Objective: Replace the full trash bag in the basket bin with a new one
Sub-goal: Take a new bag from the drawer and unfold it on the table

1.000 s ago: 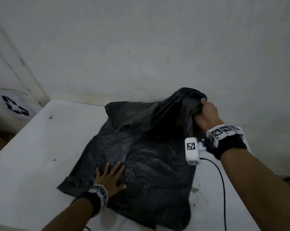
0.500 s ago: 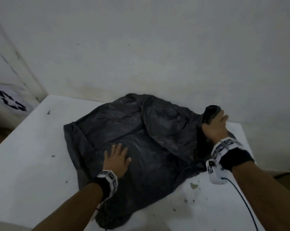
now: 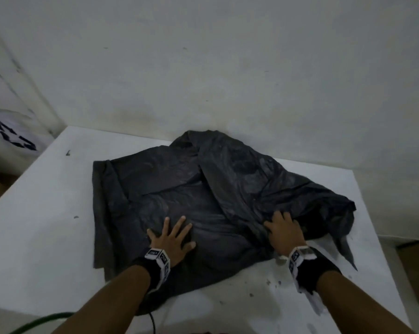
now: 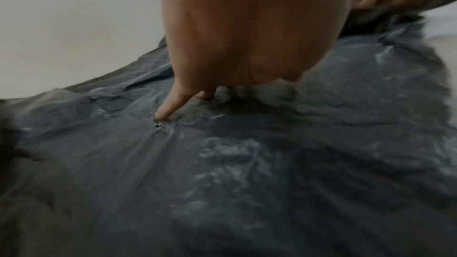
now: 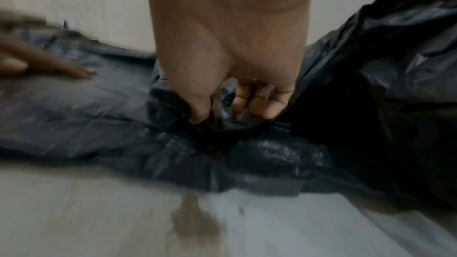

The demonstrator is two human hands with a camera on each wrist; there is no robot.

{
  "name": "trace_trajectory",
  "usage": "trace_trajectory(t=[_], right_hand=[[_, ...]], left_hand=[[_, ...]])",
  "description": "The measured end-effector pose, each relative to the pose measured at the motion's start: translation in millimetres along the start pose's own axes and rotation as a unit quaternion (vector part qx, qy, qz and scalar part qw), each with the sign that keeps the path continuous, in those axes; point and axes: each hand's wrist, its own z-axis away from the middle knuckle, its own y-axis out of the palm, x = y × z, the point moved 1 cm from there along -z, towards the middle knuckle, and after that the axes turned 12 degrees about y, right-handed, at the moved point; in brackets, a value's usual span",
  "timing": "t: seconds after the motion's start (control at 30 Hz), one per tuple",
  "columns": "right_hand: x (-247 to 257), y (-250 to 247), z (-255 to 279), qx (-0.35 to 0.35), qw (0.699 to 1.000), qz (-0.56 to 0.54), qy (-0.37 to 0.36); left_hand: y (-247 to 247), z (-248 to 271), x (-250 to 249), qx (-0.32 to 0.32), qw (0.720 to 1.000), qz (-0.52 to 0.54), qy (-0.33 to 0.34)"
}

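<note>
Crumpled black trash bag point(image 3: 179, 189) on white table point(image 3: 46, 201), left hand point(image 3: 172, 237) spread flat, right hand point(image 3: 285, 235) pinching folds

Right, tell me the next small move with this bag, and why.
Probably lift the bunched edge with the right hand to open the black trash bag: its fingers already pinch a fold there, while the left hand lies flat on the bag, pinning it to the white table.

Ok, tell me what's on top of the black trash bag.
Both hands are on the black trash bag: the left hand presses flat with fingers spread, the right hand bunches a fold. The white table under the bag is hidden.
</note>
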Motion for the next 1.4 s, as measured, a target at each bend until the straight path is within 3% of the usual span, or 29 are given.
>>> trace_trajectory(t=[0.07,0.13,0.2,0.3,0.33,0.37,0.4,0.5,0.6,0.67,0.73,0.77,0.83,0.93,1.03,1.13,1.23,1.33,1.4], right_hand=[[-1,-22,-13,-0.013,0.981,-0.183,0.055],[-10,-46,-33,-0.023,0.919,-0.361,0.159],[-23,-66,-49,-0.045,0.806,-0.527,0.264],[-39,-77,-68,-0.047,0.574,-0.759,0.302],[-45,-77,-71,-0.064,0.530,-0.791,0.301],[-50,-77,-73,-0.071,0.521,-0.800,0.288],[-53,-78,-72,-0.074,0.553,-0.782,0.279],[-51,-75,-64,-0.162,0.715,-0.639,0.233],[-33,-63,-52,-0.252,0.812,-0.512,0.123],[-21,-43,-49,-0.207,0.901,-0.372,0.079],[-13,-20,-45,-0.042,0.964,-0.251,0.081],[-12,-6,-44,0.045,0.973,-0.212,0.084],[-20,20,-40,0.177,0.962,-0.179,0.105],[-49,41,-32,0.239,0.945,-0.128,0.184],[-67,35,-21,0.228,0.947,-0.028,0.224],[-41,11,-18,0.123,0.979,0.049,0.156],[1,-2,-13,0.046,0.998,0.004,0.048],[31,0,-12,0.083,0.994,-0.069,-0.033],[47,1,-14,0.093,0.989,-0.107,-0.044]], left_hand=[[-5,3,11,-0.021,0.999,0.029,-0.027],[-9,4,22,-0.039,0.997,0.041,-0.057],[-12,7,29,-0.044,0.994,0.045,-0.084],[-17,9,33,-0.034,0.991,0.046,-0.123],[-19,9,33,-0.031,0.989,0.052,-0.136],[-22,10,32,-0.029,0.987,0.056,-0.149],[-25,10,30,-0.031,0.985,0.059,-0.162],[-32,8,18,-0.082,0.981,0.069,-0.162],[-34,-4,-4,-0.118,0.983,0.111,-0.091],[-32,-13,-19,-0.097,0.983,0.145,-0.062],[-28,-18,-26,-0.067,0.979,0.178,-0.070],[-25,-20,-26,-0.055,0.980,0.178,-0.076],[-21,-19,-20,-0.040,0.985,0.147,-0.078],[-17,-15,-2,-0.045,0.990,0.109,-0.077],[-18,-10,18,-0.091,0.986,0.119,-0.080],[-22,-3,42,-0.172,0.967,0.139,-0.128],[-21,6,66,-0.209,0.940,0.165,-0.214],[-23,14,83,-0.255,0.887,0.218,-0.318],[-26,23,92,-0.309,0.830,0.278,-0.373]])
